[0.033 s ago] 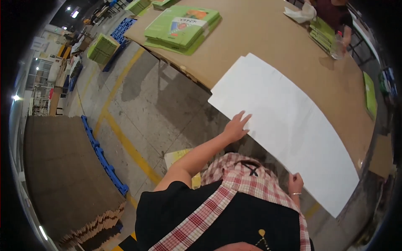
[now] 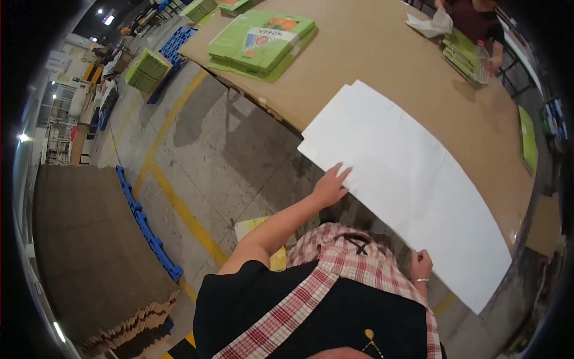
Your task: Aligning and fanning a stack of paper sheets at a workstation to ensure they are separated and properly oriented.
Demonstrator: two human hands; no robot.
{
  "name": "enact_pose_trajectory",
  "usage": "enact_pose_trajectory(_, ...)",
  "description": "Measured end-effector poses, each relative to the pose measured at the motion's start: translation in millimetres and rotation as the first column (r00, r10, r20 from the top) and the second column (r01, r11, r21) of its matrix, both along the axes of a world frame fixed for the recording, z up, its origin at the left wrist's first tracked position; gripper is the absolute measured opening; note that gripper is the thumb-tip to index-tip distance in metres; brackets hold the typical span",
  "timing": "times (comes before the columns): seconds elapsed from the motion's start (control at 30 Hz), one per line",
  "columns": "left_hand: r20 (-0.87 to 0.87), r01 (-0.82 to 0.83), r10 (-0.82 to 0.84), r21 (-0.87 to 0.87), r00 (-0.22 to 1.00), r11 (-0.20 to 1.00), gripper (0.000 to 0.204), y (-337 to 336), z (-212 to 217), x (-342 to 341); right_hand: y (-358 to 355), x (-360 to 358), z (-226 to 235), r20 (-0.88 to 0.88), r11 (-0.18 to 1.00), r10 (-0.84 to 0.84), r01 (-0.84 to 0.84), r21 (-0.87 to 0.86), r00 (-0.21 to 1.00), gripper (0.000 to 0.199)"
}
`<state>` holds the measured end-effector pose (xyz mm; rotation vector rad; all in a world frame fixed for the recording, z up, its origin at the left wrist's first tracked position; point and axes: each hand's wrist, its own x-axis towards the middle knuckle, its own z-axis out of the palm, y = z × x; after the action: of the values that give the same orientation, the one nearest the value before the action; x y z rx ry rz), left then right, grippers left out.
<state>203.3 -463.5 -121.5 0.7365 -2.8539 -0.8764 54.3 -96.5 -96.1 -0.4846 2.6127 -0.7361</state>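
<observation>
A long white sheet, which looks like flat cardboard [image 2: 406, 179], lies across the near part of the brown-covered table [image 2: 359, 48], its near edge jutting out toward me. My left hand [image 2: 330, 186] rests on that edge, left of the middle, with fingers stretched out and slightly apart on the white surface. Farther right along the same edge, my right hand [image 2: 422, 263] is closed, its fingers curled at the sheet's rim. The thumb side of the right hand is partly hidden. A pale bracelet circles the right wrist.
Flat green printed cartons [image 2: 257, 45] are stacked at the table's far left. Opposite, a person's hand [image 2: 495, 63] is beside a clear bottle [image 2: 481, 60] and more green cartons [image 2: 459, 51]. A tall brown cardboard stack [image 2: 89, 245] stands by a blue pallet [image 2: 143, 224] at left.
My left hand has shifted slightly left along the sheet's near edge. My right hand stays at the same part of the rim.
</observation>
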Motion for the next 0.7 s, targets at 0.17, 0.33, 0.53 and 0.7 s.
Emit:
enact_pose_trajectory(0.17,-0.034,-0.234,0.235,0.041,0.971,0.971,0.06,-31,10,58,-58,-15,29,-0.025,0.967,0.058,-0.062,-0.246,0.998,0.024)
enact_pose_trajectory(0.33,-0.075,-0.453,0.452,0.009,0.889,0.891,0.059,-44,31,89,-149,-52,44,-0.131,0.9,0.222,-0.255,-0.355,0.966,0.024)
enact_pose_trajectory(0.53,0.031,-0.492,0.496,-0.084,0.868,0.866,0.058,-95,13,168,-266,-18,53,0.139,0.709,0.325,-0.144,-0.69,0.935,0.02)
enact_pose_trajectory(0.7,0.174,-0.693,0.688,-0.041,0.704,0.72,0.061,-177,-19,237,-342,45,38,0.154,0.804,0.458,-0.333,-0.493,0.876,0.023)
